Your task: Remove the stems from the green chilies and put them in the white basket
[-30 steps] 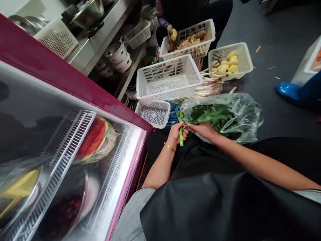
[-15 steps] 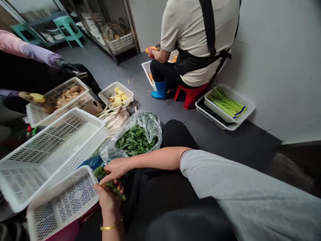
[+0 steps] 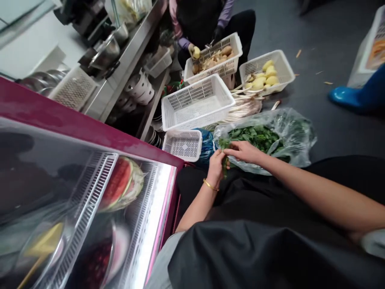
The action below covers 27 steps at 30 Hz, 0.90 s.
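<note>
My left hand [image 3: 215, 165], with a gold bangle at the wrist, is closed around a small bunch of leafy greens [image 3: 224, 143] held above my lap. Stems poke out below its fingers. Beside it my right hand [image 3: 243, 151] pinches the same greens, its fingertips meeting those of the left. Just beyond lies an opened clear plastic bag [image 3: 296, 134] full of loose green leaves [image 3: 260, 136]. A small white basket [image 3: 182, 145] with nothing in it stands left of my hands, next to a blue plastic bag [image 3: 206, 143].
A larger white basket [image 3: 197, 98] stands behind, near long white-stemmed vegetables [image 3: 245, 106] and a basket of peeled potatoes [image 3: 267, 76]. Across from me a co-worker [image 3: 200, 20] peels potatoes. At left is a glass-fronted display fridge [image 3: 135, 146]; a blue boot [image 3: 356, 98] is at right.
My view has swung left, bringing the fridge and steel shelving into sight and taking the seated co-worker mostly out. Both hands stay together on the greens.
</note>
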Each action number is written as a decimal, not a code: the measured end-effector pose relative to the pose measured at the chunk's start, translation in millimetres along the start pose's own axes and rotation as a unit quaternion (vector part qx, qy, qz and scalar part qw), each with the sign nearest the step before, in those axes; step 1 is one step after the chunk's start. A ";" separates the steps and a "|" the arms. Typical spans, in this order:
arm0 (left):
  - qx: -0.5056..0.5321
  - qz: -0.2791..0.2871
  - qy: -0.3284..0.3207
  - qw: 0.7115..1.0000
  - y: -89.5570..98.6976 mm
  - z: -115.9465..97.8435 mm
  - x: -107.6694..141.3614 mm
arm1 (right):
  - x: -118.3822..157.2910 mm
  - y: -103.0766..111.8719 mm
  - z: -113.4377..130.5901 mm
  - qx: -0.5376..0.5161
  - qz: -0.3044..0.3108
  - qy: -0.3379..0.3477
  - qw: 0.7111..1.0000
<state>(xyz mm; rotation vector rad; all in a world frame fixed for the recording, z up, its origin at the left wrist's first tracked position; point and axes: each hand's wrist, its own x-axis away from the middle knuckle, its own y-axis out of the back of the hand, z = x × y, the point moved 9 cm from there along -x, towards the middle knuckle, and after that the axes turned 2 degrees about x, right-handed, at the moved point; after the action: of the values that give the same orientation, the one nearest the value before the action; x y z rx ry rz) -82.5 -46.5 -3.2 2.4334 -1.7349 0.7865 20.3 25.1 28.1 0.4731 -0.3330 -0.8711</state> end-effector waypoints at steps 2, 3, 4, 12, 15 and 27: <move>-0.010 -0.007 0.004 1.000 0.5 9.2 3.7 | -4.5 -6.0 8.6 0.035 -0.020 0.018 0.999; -0.004 -0.013 0.008 1.000 2.0 12.5 4.5 | -0.2 -9.6 13.1 0.064 -0.045 0.034 0.996; 0.008 -0.019 0.011 1.000 4.4 14.2 4.4 | 7.9 -14.2 17.9 0.095 -0.071 0.055 0.991; 0.109 0.048 0.078 0.990 7.2 6.2 -0.2 | 53.2 -54.1 22.8 0.106 0.108 0.127 0.980; 0.065 0.059 0.046 0.995 5.4 4.1 4.6 | 16.8 -33.4 1.2 -0.036 0.095 -0.025 0.995; 0.130 0.083 0.071 0.986 -16.4 11.6 20.7 | 17.0 -10.6 9.5 -0.018 -0.115 0.069 0.991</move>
<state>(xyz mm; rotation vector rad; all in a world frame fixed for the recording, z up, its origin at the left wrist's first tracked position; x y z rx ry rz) -58.5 -62.2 -0.4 2.3322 -1.9033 1.2447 19.3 3.3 32.1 0.5412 -0.1373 -1.0600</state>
